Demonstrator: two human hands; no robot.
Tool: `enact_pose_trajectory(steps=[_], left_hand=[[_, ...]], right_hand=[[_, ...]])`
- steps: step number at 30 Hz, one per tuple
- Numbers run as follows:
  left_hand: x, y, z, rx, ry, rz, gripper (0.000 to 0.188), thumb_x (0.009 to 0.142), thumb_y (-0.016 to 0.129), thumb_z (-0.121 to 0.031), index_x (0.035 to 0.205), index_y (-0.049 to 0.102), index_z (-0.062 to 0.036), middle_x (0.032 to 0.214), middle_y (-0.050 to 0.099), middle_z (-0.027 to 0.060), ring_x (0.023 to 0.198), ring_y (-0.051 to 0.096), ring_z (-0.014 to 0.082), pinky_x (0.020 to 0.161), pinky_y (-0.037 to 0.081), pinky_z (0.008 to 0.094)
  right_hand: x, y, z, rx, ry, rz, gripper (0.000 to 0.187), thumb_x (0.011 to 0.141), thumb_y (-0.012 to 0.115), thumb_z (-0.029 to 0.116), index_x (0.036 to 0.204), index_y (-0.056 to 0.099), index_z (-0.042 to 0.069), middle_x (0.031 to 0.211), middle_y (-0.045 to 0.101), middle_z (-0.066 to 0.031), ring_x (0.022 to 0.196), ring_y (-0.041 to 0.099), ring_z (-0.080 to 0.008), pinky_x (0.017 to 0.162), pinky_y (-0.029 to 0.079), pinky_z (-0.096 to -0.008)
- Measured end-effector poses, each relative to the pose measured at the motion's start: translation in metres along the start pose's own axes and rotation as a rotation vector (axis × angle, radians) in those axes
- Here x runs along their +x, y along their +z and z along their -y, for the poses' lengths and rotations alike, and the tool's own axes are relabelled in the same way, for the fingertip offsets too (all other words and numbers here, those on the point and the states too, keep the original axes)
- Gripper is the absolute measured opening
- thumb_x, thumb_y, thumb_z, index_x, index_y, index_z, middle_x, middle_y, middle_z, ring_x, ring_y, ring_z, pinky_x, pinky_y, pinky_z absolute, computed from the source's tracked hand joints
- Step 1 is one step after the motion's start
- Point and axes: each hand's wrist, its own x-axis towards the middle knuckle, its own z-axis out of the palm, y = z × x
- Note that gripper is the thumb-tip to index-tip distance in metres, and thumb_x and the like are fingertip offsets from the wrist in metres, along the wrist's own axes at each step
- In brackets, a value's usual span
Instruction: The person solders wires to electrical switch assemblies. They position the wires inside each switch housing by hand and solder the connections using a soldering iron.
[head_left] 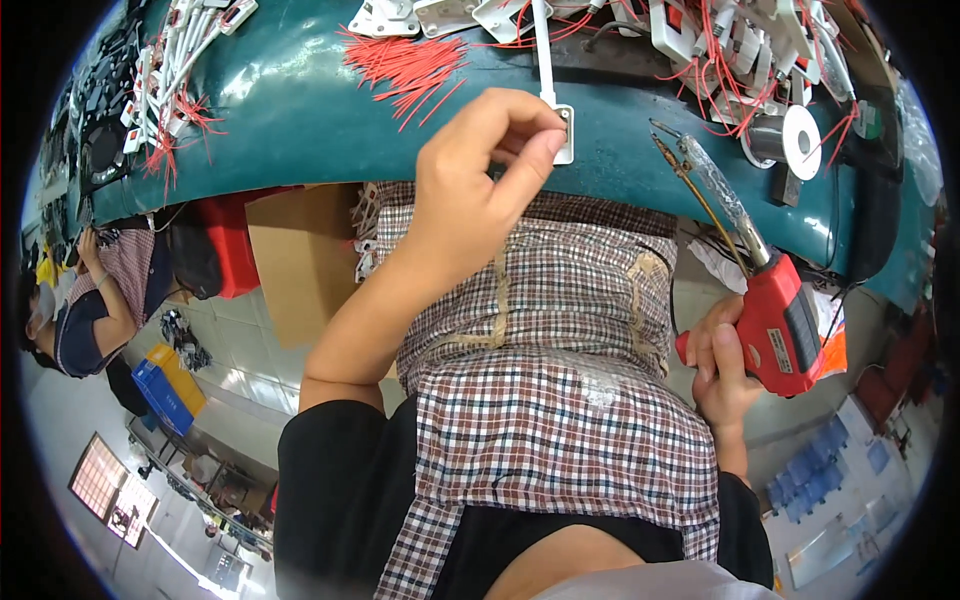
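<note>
My left hand [485, 180] is closed in a pinch, thumb and forefinger meeting over the left side of a small white plastic housing [566, 152]. What the fingertips hold, if anything, is hidden. From the housing a white rod [543, 50] runs away toward the far side of the green-topped table [285, 110]. In my right hand [722, 365] is a red and black soldering gun [778, 325], gripped by its handle. Its metal barrel [722, 188] and a thin brass-coloured tube [690, 190] point up and left, the tips over the table near the housing.
A pile of cut red wires [405, 70] lies beyond my left hand. White housings with red wires [745, 60] crowd the far right, near a solder spool [790, 140]. More white rods [180, 60] lie far left. A co-worker [105, 290] sits at the left.
</note>
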Motion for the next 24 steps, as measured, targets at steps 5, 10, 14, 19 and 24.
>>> enact_pose_trajectory(steps=[5, 10, 14, 19, 24], left_hand=[[0.001, -0.012, -0.001, 0.162, 0.032, 0.007, 0.006, 0.085, 0.068, -0.002, 0.091, 0.067, -0.0007, 0.093, 0.062, 0.006, 0.073, 0.065, 0.0117, 0.064, 0.053, 0.0235], [-0.004, -0.008, -0.011, 0.154, -0.048, -0.013, 0.006, 0.085, 0.069, 0.002, 0.091, 0.068, 0.0022, 0.097, 0.062, 0.0077, 0.082, 0.065, 0.0125, 0.063, 0.054, 0.0231], [-0.002, -0.005, -0.013, 0.285, 0.052, -0.013, 0.007, 0.083, 0.07, 0.002, 0.09, 0.071, 0.0003, 0.094, 0.064, 0.0082, 0.077, 0.066, 0.0127, 0.061, 0.054, 0.024], [-0.003, -0.007, -0.012, 0.525, 0.132, -0.015, 0.011, 0.081, 0.072, 0.002, 0.09, 0.072, -0.0022, 0.085, 0.065, 0.0065, 0.066, 0.063, 0.0119, 0.061, 0.053, 0.0228], [-0.002, -0.005, -0.011, 0.478, 0.102, -0.026, 0.01, 0.078, 0.072, -0.001, 0.086, 0.071, -0.0055, 0.079, 0.063, 0.0037, 0.064, 0.063, 0.0132, 0.058, 0.05, 0.0253]], right_hand=[[0.0, -0.002, 0.009, -0.131, 0.025, 0.073, 0.017, 0.089, 0.06, 0.012, 0.096, 0.049, 0.0, 0.068, 0.047, -0.0042, 0.044, 0.035, -0.0075, 0.045, 0.037, -0.0251], [0.004, -0.001, 0.018, -0.285, 0.095, 0.175, 0.019, 0.09, 0.061, 0.016, 0.09, 0.051, 0.0, 0.062, 0.045, -0.0033, 0.044, 0.037, -0.0082, 0.046, 0.038, -0.0246], [0.004, 0.004, 0.023, -0.321, 0.12, 0.171, 0.023, 0.09, 0.062, 0.018, 0.094, 0.051, -0.001, 0.06, 0.045, -0.0029, 0.044, 0.038, -0.008, 0.046, 0.038, -0.0245], [0.004, 0.005, 0.024, -0.336, 0.169, 0.121, 0.029, 0.089, 0.064, 0.018, 0.104, 0.051, -0.003, 0.06, 0.045, -0.0025, 0.044, 0.038, -0.0077, 0.048, 0.038, -0.0252], [0.001, 0.004, 0.023, -0.385, 0.18, 0.091, 0.026, 0.088, 0.063, 0.015, 0.103, 0.052, -0.003, 0.062, 0.047, -0.0036, 0.045, 0.041, -0.0086, 0.049, 0.04, -0.0252]])
